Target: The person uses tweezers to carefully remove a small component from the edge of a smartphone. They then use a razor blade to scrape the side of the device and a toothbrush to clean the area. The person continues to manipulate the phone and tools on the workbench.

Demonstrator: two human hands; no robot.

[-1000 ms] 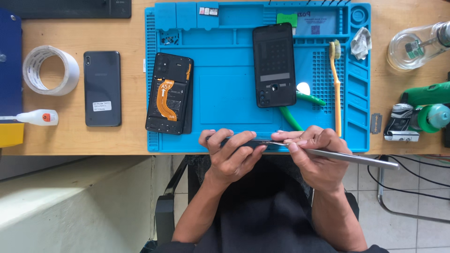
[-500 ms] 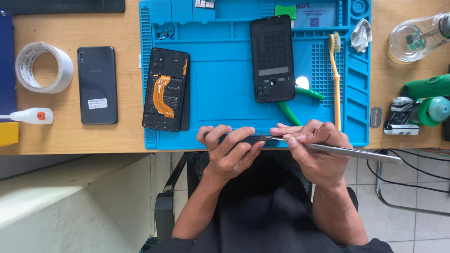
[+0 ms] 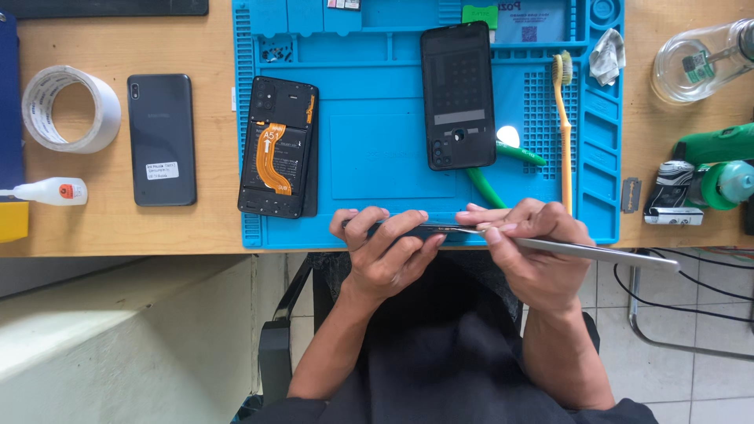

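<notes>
My left hand (image 3: 386, 250) grips a thin dark phone part (image 3: 424, 230) edge-on at the near rim of the blue work mat (image 3: 377, 149). My right hand (image 3: 528, 250) holds a long flat metal pry tool (image 3: 597, 253) whose tip meets the edge of that part. On the mat lie an opened phone (image 3: 276, 157) with an orange flex cable and a black back cover (image 3: 459, 94).
A grey phone (image 3: 161, 140), a tape roll (image 3: 69, 108) and a small glue bottle (image 3: 49, 191) lie left on the wooden table. A yellow-handled brush (image 3: 565, 133) and green tweezers (image 3: 495, 177) lie on the mat. A glass jar (image 3: 699, 51) and green bottles (image 3: 719, 165) stand right.
Both hands stay together at the mat's near edge with the part and the tool. The view has shifted slightly; nothing on the table has moved.
</notes>
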